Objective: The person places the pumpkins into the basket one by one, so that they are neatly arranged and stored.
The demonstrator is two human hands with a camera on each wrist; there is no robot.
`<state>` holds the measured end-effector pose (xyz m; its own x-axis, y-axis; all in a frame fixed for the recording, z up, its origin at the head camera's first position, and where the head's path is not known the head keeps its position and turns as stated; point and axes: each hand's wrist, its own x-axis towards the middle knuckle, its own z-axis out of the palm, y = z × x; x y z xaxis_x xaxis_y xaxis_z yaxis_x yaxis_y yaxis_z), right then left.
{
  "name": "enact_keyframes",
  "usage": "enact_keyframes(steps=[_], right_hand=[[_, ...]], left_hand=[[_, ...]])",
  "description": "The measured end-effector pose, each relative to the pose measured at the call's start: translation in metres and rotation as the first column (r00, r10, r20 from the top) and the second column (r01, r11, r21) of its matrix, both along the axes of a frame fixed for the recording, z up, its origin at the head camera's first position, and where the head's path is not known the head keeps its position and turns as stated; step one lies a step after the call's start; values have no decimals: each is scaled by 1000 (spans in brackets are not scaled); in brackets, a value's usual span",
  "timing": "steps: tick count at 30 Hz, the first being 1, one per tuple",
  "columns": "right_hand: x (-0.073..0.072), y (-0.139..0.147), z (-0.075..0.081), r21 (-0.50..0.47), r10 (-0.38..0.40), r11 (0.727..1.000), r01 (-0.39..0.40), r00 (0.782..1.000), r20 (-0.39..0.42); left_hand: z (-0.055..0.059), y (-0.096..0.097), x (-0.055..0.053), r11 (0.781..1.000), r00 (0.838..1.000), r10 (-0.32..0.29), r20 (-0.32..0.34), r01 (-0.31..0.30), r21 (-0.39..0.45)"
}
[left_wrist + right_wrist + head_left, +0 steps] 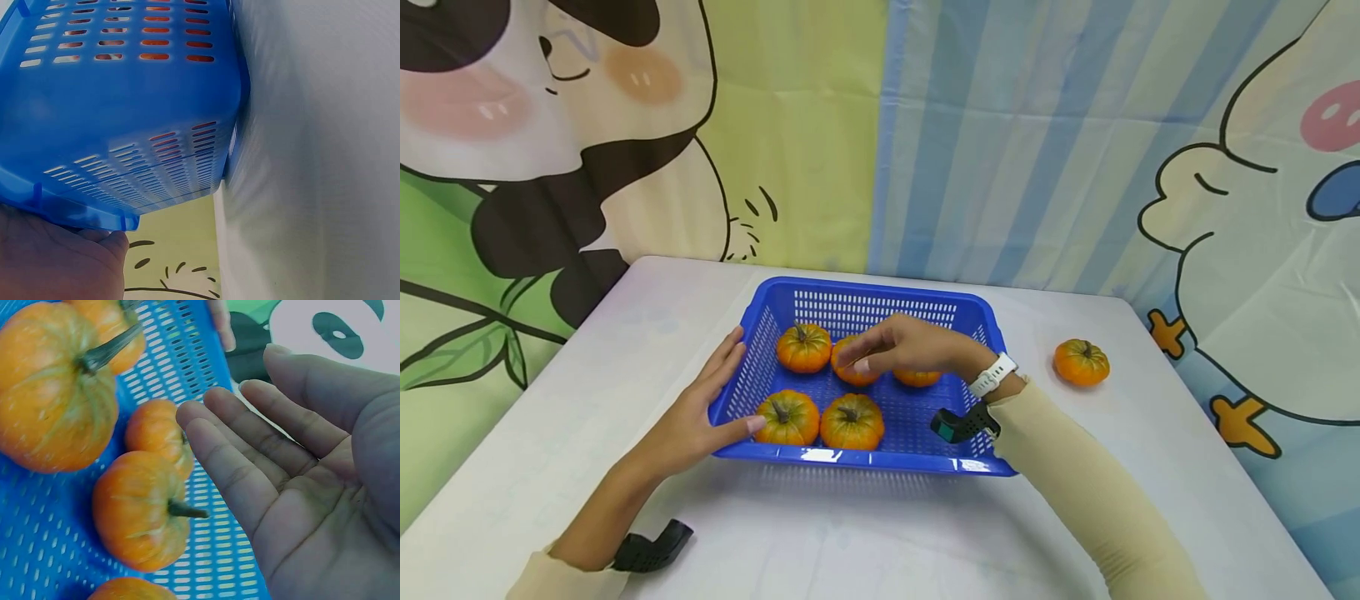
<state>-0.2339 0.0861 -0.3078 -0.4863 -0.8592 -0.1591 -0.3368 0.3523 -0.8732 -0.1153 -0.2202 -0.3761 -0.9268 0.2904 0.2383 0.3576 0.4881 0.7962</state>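
A blue plastic basket (925, 460) holds several small orange pumpkins (803, 347) with greenish stems. My left hand (692, 421) rests against the basket's left rim, fingers fairly straight along the outside and thumb reaching over the front left corner. In the left wrist view that hand (69, 262) touches the rim from outside. Above the basket hovers my right hand (910, 346), partly hiding two pumpkins at the back. In the right wrist view the palm of the right hand (312, 500) holds nothing, and its fingers are loosely extended beside the pumpkins (142, 512).
One more pumpkin (1081, 362) sits on the white table (850, 533), right of the basket. Behind the table hangs a cartoon-printed curtain (1000, 150). Black wrist devices (651, 546) are on both wrists, and a white watch band (992, 376) is on the right one.
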Motion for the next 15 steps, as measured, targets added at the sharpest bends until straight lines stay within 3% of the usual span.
enact_keyframes(steps=[8, 15], right_hand=[[6, 14, 21, -48, -30, 999, 26, 995, -90], [10, 32, 35, -70, -115, 992, 107, 986, -117]], left_hand=[[0, 1, 1, 1000, 1000, -7, 7, 7, 5], [2, 0, 1, 1000, 1000, -8, 2, 8, 12]])
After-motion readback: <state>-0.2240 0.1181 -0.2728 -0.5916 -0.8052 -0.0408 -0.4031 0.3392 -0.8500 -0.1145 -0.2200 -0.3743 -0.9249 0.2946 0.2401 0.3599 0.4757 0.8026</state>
